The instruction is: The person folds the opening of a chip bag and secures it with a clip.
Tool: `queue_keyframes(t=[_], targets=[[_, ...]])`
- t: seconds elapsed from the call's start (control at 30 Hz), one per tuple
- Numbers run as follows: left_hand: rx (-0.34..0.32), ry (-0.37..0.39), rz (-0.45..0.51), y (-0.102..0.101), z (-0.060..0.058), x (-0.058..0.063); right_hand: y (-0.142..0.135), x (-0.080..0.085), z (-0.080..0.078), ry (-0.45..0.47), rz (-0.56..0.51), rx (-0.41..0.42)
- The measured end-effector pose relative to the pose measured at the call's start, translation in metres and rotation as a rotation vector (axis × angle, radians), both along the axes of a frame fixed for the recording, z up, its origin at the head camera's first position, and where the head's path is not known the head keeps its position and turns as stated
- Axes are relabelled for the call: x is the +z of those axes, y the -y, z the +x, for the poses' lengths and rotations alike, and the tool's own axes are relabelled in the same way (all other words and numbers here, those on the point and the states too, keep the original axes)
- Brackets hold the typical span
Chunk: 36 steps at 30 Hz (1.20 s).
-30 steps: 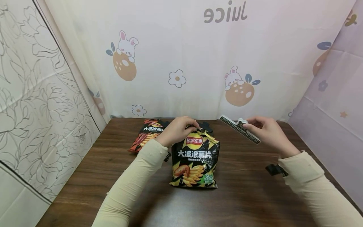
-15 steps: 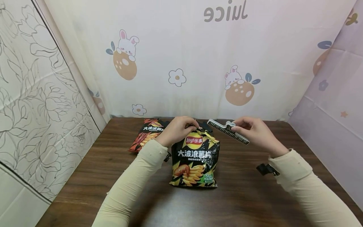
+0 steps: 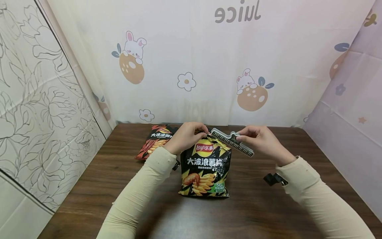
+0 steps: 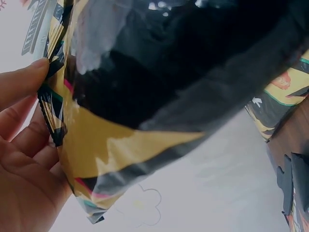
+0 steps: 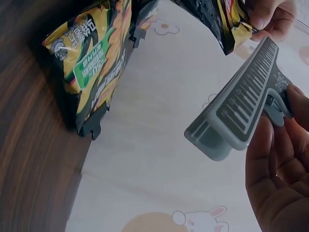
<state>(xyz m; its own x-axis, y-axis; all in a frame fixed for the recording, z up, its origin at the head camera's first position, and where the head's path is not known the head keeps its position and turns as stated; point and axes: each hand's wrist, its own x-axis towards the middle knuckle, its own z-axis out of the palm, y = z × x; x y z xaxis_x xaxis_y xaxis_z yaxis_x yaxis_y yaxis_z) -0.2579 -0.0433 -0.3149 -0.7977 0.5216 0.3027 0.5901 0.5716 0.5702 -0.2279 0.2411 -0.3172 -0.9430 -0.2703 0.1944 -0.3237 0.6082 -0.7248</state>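
Observation:
A black and yellow Lay's chip bag (image 3: 206, 182) stands mid-table in the head view. My left hand (image 3: 186, 136) pinches its folded top edge between thumb and fingers; the left wrist view shows the thumb (image 4: 24, 84) pressed on the crinkled edge. My right hand (image 3: 262, 141) grips the handle of a long grey bag clip (image 3: 231, 141) printed with piano keys. The clip slants down to the right beside the bag's top, its upper left end close to my left fingertips. In the right wrist view the clip's two plates (image 5: 241, 101) stand apart at the near end.
A red and black chip bag (image 3: 155, 139) lies at the back left. Another black and yellow bag (image 5: 104, 53) with a dark jagged clip (image 5: 94, 123) sits behind the front bag. A printed curtain (image 3: 191, 59) borders the brown wooden table (image 3: 256, 212).
My right hand has moved left with the bag clip, bringing the clip from beyond the bag's right side to its top. My left hand and the bag have stayed in place.

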Motion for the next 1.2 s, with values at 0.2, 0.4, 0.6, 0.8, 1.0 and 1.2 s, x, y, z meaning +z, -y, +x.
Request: queue_keyframes(t=[0.2, 0.4, 0.6, 0.8, 1.0, 1.2], targets=[[-0.008, -0.005, 0.011, 0.001, -0.001, 0.001, 0.006, -0.001, -0.002, 0.020, -0.006, 0.030], [-0.004, -0.020, 0.011, 0.002, 0.000, 0.001, 0.012, -0.001, -0.004, 0.028, 0.012, 0.040], [0.006, -0.024, 0.036, 0.003, 0.001, 0.000, 0.014, -0.001, -0.006, 0.040, 0.020, 0.057], [-0.017, -0.039, 0.048, 0.005, 0.000, -0.001, 0.017, -0.002, -0.008, 0.039, 0.021, 0.076], [-0.019, -0.050, 0.069, 0.005, 0.001, -0.001, 0.020, -0.004, -0.011, 0.060, 0.013, 0.077], [-0.022, -0.066, 0.078, 0.005, 0.001, 0.000, 0.022, -0.003, -0.012, 0.069, 0.002, 0.085]])
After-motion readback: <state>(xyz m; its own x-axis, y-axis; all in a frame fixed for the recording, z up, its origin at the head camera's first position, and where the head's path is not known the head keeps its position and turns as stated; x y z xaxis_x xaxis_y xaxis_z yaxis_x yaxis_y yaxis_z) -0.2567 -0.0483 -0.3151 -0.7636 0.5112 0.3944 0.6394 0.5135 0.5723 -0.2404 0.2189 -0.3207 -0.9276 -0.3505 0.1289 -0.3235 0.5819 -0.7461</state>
